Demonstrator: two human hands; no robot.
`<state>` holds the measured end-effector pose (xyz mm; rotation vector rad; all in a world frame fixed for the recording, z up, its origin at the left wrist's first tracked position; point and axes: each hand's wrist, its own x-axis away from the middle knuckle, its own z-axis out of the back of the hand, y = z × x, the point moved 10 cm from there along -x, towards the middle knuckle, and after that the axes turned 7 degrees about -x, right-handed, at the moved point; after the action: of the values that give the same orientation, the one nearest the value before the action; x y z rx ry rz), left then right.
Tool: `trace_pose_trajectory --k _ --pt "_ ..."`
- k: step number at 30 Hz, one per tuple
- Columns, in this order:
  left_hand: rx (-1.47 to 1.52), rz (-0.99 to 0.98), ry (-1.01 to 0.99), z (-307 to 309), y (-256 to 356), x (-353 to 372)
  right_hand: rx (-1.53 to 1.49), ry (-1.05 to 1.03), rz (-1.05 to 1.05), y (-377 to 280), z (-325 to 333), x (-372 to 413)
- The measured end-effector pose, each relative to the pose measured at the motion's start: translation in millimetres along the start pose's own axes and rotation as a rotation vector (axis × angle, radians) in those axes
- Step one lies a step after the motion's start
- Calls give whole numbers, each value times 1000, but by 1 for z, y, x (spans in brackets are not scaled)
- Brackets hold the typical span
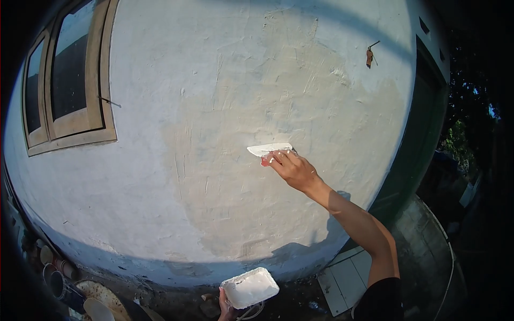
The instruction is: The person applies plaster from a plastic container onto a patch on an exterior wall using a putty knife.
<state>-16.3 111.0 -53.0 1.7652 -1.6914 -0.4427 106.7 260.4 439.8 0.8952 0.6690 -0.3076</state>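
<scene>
My right hand [294, 170] is wrapped round a putty knife [269, 149] with a wide, white-smeared blade and a bit of red showing at its grip. The blade lies close against the wall [230, 176], within a large damp beige patch of filler that has ridges and trowel marks. White specks dot my fingers. Down at the bottom, my left hand [226, 306] grips the left side of a white rectangular tub [250, 288] that holds white paste. Most of the left hand is cut off by the frame edge.
A wooden-framed window [80, 80] is at upper left, its metal hook [110, 101] sticking out. A small brown object [369, 56] hangs on the wall at upper right. Buckets [59, 284] and basins [101, 299] crowd the lower left. A dark green door [412, 144] stands right, pale tiles [345, 278] below.
</scene>
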Motion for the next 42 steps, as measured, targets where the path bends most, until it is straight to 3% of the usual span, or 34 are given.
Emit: trace_pose_trajectory --k 2,8,10,13,17,20,24,28,31,38,39,42 --pt "6 7 -2 1 0 0 -56 59 -60 33 30 -26" --pt "23 13 3 0 3 -3 179 321 -136 159 139 -142" --pt "27 15 10 4 4 -1 232 341 -204 199 146 -166" --pt "37 20 18 8 7 -2 260 224 -205 203 121 -188" --pt "46 27 25 13 9 -1 59 82 -229 162 82 -159" --pt "57 27 26 14 11 0 86 -9 10 72 35 -116" --pt "27 37 10 20 8 0 -73 -92 71 -50 -39 -22" --pt "24 36 -3 19 13 -1 -22 -24 78 -92 -47 14" --pt "37 42 -1 18 10 -1 -5 34 52 -46 -8 -11" --pt "77 59 2 9 -1 -3 197 385 -257 189 139 -77" --pt "76 56 1 8 -3 -2 206 336 -361 217 141 -77" --pt "56 66 -4 7 -6 -3 148 183 -384 237 121 -72"
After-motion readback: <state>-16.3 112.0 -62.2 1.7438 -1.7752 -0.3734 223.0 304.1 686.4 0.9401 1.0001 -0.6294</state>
